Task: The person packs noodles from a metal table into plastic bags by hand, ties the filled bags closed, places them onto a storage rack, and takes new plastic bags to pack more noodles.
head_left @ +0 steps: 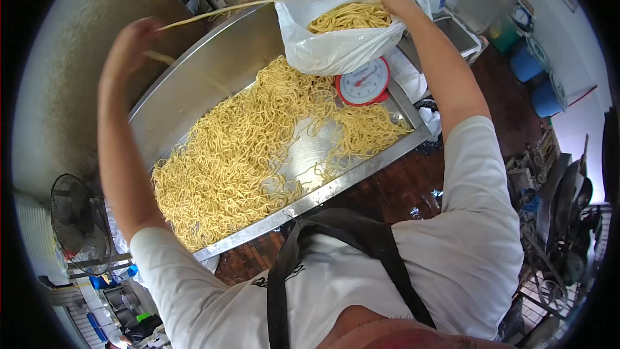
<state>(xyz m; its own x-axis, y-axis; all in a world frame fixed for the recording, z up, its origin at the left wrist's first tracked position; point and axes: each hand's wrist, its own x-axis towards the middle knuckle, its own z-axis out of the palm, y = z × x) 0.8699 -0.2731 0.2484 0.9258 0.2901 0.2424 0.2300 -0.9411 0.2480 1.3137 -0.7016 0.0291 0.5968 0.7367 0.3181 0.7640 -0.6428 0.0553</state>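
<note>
Yellow noodles (219, 161) lie in a wide heap in a metal tray (271, 216). A white plastic bag (342, 52) holding more noodles (352, 18) sits over a red-rimmed dial scale (363, 82) at the tray's right end. My right hand (395, 1) is at the bag's far right edge, its fingers hidden behind the noodles and plastic. Up at the left, my left hand (139, 42) is closed and blurred by motion. A long noodle strand (223, 10) stretches from it to the bag, and a short piece (159, 57) hangs below it.
A fan (81, 216) stands at the left. Blue buckets (549, 94) are at the right, near a rack of pans (568, 213). Behind the scale is a metal container (455, 35). The tray's raised back wall (194, 68) curves along the far side.
</note>
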